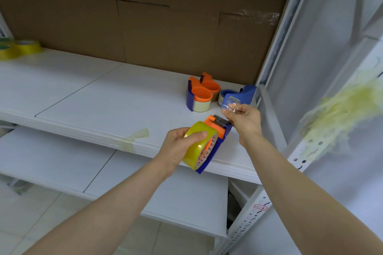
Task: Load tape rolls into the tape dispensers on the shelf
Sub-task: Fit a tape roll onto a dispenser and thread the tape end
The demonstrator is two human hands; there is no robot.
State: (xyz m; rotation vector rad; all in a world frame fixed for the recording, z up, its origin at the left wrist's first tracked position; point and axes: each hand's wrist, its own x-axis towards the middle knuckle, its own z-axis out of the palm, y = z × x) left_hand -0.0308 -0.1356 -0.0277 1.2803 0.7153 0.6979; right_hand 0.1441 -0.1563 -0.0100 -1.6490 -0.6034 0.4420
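— So, where is the roll (199, 143) now?
— It sits already in the dispenser (209, 157), and I hold both in the air just before the edge of the shelf (103, 99). My left grip (180, 147) is curled around roll and dispenser together, with the thumb on the yellow tape.
— And the right grip (244, 120)?
— It pinches the tape end (232, 107), clear and a little crumpled, just above the cutter (219, 120).
— How do you finish this step well?
— I think I should keep the end tight and straight and lead it flat over the cutter. It should not fold, because such tape sticks to itself easily. The left grip must hold firmly, so that the roll does not slip from its hub.
— What is in the other dispensers?
— Three stand close together at the back right of the shelf. The front orange one (200, 97) holds a pale roll, the rear orange one (210, 86) a brownish roll. The blue one (240, 94) also has a roll, mostly hidden. Some spare rolls (22, 47) lie well apart, at the far left.
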